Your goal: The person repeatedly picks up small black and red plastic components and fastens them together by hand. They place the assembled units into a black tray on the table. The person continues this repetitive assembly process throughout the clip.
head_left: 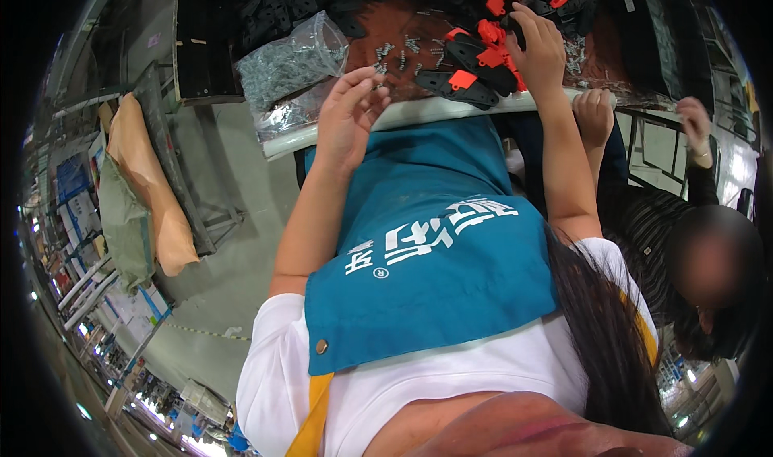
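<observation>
Overhead, a worktop with a pale rounded edge was seen across the upper part of the view, its brown surface crowded with parts. A teal apron over a white shirt filled the middle of the picture. At the left, beside the worktop, tan and green sacks were leaned against a metal frame. A clear plastic bag of small metal screws was lain on the left part of the worktop, just beside the left hand. Black plastic parts were heaped along the far side, and black pieces with red tabs were spread near the middle and right. Loose screws were scattered on the brown surface between the two hands.

The left hand was held at the worktop's near edge, fingers curled loosely and thumb close to the fingertips; whether a screw was pinched there could not be told. The right hand was stretched farther in, fingers bent down onto the red-and-black pieces, touching them; a closed hold could not be made out. A second person's hands were rested at the edge on the right.
</observation>
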{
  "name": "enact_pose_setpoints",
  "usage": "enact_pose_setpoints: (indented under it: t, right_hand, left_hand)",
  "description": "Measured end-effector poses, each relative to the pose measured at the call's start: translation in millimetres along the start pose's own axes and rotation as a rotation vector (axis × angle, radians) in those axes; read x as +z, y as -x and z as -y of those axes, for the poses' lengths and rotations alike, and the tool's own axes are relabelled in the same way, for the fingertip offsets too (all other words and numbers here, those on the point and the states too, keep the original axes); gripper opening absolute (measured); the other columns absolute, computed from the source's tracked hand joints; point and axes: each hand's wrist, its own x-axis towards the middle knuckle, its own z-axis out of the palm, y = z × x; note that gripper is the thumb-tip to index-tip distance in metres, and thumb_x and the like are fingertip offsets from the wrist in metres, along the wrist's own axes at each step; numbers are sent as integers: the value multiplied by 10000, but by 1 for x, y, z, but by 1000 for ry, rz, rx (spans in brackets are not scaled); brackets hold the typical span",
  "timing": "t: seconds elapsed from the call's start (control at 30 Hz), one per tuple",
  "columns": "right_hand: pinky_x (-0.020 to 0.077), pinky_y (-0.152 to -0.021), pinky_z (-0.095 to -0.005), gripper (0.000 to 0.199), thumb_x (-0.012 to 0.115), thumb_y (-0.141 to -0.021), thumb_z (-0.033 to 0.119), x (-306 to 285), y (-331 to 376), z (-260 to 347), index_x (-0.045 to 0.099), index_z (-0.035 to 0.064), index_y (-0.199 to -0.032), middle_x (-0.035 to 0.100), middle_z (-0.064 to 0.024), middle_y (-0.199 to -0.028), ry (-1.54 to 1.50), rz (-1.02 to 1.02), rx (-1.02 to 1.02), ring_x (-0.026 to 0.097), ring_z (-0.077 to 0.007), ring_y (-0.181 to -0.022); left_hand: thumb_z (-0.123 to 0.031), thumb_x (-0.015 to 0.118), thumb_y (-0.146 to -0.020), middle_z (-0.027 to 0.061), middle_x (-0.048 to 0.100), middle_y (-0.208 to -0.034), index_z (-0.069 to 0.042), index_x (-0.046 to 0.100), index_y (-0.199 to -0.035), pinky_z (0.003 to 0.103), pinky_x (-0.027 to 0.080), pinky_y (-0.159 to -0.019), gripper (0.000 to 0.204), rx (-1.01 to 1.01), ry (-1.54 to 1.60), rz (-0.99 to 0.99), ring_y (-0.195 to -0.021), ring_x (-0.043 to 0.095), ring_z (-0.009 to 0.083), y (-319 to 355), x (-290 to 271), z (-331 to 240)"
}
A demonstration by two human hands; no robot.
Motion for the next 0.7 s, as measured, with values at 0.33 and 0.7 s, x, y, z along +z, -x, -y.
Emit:
enact_pose_setpoints:
  t: [0.33,0.7]
  right_hand:
    - [469,-881,-373,312,601,-735,88,-15,-7,145,610,114,-1045,564,-59,-1210,-565,121,-418,553,-233,-1073]
    - [447,-834,-404,171,685,-676,138,84,-47,99,676,184,-841,596,-13,-914,-82,723,-426,516,-215,-1003]
  left_hand:
    - [-201,507,-949,136,625,-1061,5,508,-1187,360,526,-796,314,-49,-24,77,-920,618,216,-5,7,-20]
    - [-153,524,-885,75,560,-994,-3,530,-1165,411,524,-762,318,-42,149,-131,-827,554,198,13,-38,-18]
